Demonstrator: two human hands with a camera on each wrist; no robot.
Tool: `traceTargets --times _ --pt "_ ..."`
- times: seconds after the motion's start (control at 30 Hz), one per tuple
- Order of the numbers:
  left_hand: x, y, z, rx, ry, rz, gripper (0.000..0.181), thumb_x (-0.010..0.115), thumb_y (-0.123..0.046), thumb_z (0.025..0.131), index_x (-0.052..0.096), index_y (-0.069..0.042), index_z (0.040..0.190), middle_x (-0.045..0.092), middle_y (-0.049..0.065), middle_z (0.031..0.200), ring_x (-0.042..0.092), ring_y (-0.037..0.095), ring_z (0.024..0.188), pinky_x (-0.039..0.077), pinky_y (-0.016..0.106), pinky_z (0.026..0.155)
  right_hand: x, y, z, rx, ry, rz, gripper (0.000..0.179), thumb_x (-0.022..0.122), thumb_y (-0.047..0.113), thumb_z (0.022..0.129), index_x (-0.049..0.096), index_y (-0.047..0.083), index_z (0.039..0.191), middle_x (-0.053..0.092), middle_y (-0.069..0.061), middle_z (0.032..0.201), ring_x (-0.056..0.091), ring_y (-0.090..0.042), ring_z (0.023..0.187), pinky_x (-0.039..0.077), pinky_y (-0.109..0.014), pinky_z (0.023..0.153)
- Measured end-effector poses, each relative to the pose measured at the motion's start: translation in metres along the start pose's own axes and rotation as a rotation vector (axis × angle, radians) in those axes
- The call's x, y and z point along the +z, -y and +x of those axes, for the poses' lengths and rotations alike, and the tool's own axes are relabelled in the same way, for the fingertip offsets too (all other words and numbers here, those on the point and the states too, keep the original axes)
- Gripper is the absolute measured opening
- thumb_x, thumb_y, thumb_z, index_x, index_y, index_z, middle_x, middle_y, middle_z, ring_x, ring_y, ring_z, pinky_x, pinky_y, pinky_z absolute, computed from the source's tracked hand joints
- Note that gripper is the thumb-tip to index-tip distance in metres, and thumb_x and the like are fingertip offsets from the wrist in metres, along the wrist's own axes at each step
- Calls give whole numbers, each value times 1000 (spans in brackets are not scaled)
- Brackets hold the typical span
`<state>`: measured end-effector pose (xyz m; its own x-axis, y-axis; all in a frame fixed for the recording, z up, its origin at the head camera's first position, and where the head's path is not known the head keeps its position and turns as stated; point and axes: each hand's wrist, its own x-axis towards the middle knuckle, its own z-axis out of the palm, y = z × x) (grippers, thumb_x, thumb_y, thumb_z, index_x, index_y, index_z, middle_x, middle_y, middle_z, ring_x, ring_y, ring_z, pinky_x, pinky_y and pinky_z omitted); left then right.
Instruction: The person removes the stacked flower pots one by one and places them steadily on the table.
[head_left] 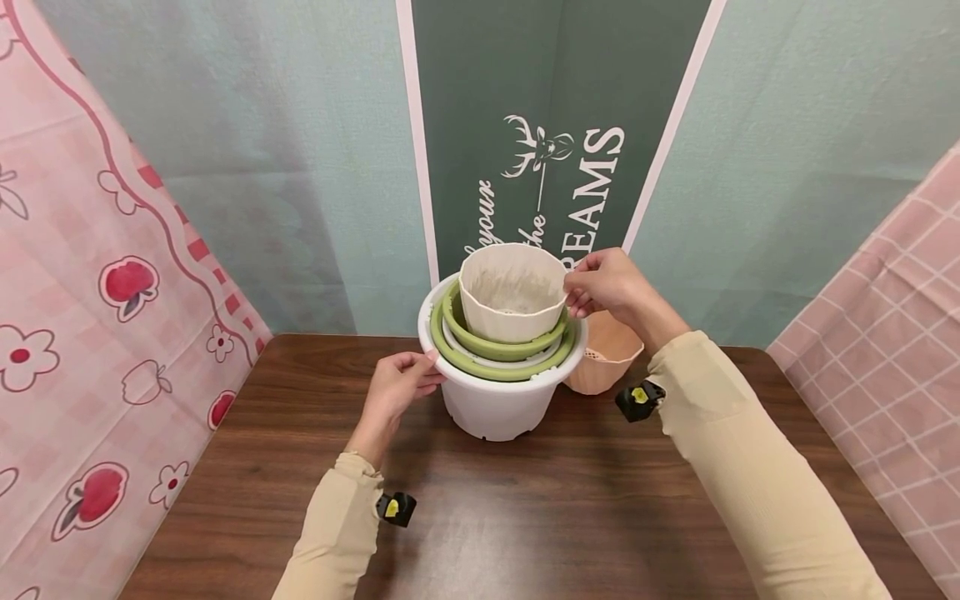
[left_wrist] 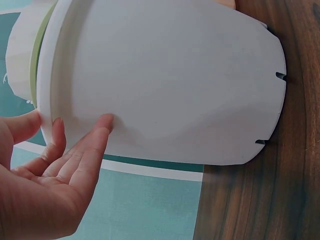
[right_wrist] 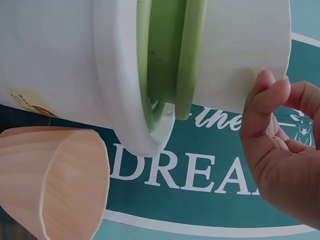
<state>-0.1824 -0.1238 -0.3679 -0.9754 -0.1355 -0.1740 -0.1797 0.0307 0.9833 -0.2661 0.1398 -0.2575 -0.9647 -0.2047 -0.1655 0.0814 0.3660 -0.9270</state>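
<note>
Several plastic flower pots are nested in a large white pot [head_left: 480,408] on the table. Two green pot rims [head_left: 487,369] show inside it, with a white rim between them. On top, a cream pot with a fluted rim [head_left: 501,325] sits in the inner green pot, standing well above it. My right hand [head_left: 611,287] pinches the cream pot's right rim between thumb and fingers, seen closely in the right wrist view [right_wrist: 280,145]. With thumb on top and fingers beneath, my left hand [head_left: 397,385] grips the white pot's left rim. How deep the inner pots reach is hidden.
A peach-coloured pot [head_left: 600,375] stands just right of the white pot, partly behind my right forearm. The brown wooden table [head_left: 495,525] backs onto a green curtain [head_left: 480,83] with white lettering. Pink patterned cloths [head_left: 112,375] hang at both sides.
</note>
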Motion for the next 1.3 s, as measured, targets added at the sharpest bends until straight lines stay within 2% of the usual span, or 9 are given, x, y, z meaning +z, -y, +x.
traceTargets --times 0.27,0.67,1.1,1.3 --pt "0 0 1 -20 -11 0 26 58 -19 91 61 6 98 66 20 93 66 25 85 53 35 77 -3 6 -4 -6 -21 -3 7 48 -3 83 49 -9 83 58 -9 55 58 -14 46 52 -24 46" --pt "1 0 0 -4 -3 -27 27 58 -17 91 59 8 99 66 20 91 66 24 84 52 38 79 -13 18 -8 -22 -26 -58 8 50 -1 85 49 -9 84 60 -10 58 58 -14 47 54 -29 52" --pt "0 -1 0 -7 3 -33 29 58 -18 91 59 9 100 66 19 89 66 25 84 54 29 72 -21 28 -12 -30 -16 -45 8 49 -2 85 49 -10 85 59 -9 58 58 -15 48 54 -28 51" --pt "0 -1 1 -21 -4 -23 26 57 -18 91 59 8 99 66 19 90 66 25 85 54 32 74 -25 33 -15 -46 -19 -57 11 51 -1 86 50 -11 87 60 -10 60 59 -16 49 55 -30 53"
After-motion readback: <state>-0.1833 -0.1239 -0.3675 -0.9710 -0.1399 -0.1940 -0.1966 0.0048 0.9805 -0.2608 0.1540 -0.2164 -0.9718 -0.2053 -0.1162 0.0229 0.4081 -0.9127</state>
